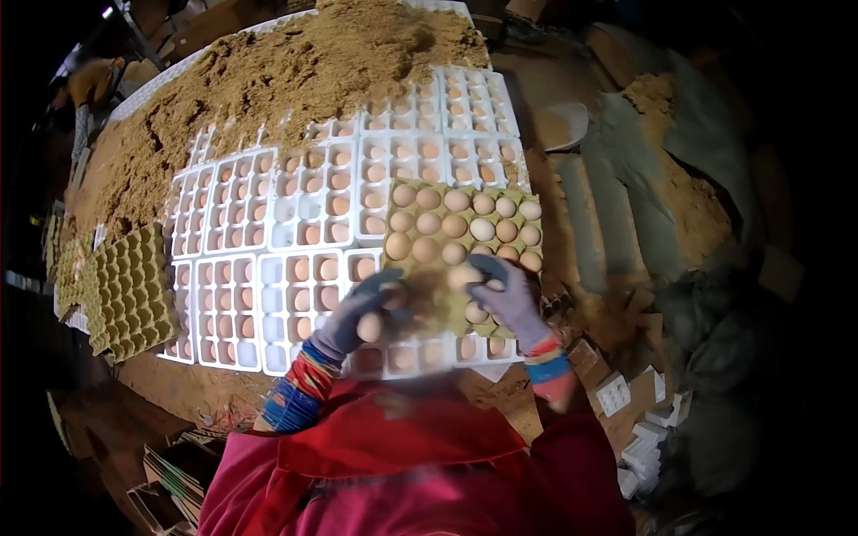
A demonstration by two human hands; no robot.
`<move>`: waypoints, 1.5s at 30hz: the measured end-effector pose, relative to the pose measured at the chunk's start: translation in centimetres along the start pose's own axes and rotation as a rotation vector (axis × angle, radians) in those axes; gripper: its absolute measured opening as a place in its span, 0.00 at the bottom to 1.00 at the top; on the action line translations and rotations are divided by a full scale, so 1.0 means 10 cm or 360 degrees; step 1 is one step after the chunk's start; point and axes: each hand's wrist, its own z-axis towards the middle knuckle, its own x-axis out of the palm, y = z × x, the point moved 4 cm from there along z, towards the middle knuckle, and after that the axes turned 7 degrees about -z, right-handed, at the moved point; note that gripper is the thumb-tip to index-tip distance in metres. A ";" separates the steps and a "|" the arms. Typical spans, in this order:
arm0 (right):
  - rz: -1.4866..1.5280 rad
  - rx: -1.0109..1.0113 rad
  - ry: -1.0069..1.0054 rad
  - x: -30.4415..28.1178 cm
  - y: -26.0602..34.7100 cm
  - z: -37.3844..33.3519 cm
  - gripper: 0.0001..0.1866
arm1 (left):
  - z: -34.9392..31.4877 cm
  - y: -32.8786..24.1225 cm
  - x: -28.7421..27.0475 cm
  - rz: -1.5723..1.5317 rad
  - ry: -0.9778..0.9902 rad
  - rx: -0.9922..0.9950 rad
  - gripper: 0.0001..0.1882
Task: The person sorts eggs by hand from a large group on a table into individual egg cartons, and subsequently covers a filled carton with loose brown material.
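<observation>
A yellowish pulp egg tray (420, 308) lies in front of me on top of white foam egg boxes (273, 353). Its far rows hold eggs (456, 200), while its near left part shows bare and blurred. My left hand (357, 308), in a grey glove, is closed on an egg (369, 327) at the tray's left edge; a second egg seems to sit among its fingers. Over the tray's right half, my gloved right hand (508, 299) has its fingers curled round an egg (463, 275). Coloured bands wrap both wrists.
Brown sawdust-like material (304, 71) covers the far foam boxes. Several boxes hold eggs, with some vacant cells. An egg-free pulp tray (134, 290) leans at the left. Green-grey sacking (626, 170) lies right, white foam pieces (642, 456) lower right, and flattened cardboard (174, 469) lower left.
</observation>
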 end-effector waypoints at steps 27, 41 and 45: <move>-0.1539 -0.0270 -0.0079 1.47 1.10 1.09 0.30 | 0.03 -1.68 -1.54 0.2470 -0.1266 0.0538 0.24; -0.0960 -0.0357 -0.0094 2.57 0.62 1.44 0.29 | -0.61 -1.21 -1.64 0.2598 -0.0888 0.1176 0.21; -0.1202 -0.0454 0.0570 3.15 0.91 0.91 0.28 | -0.94 -1.24 -2.13 0.0901 -0.1191 0.1239 0.19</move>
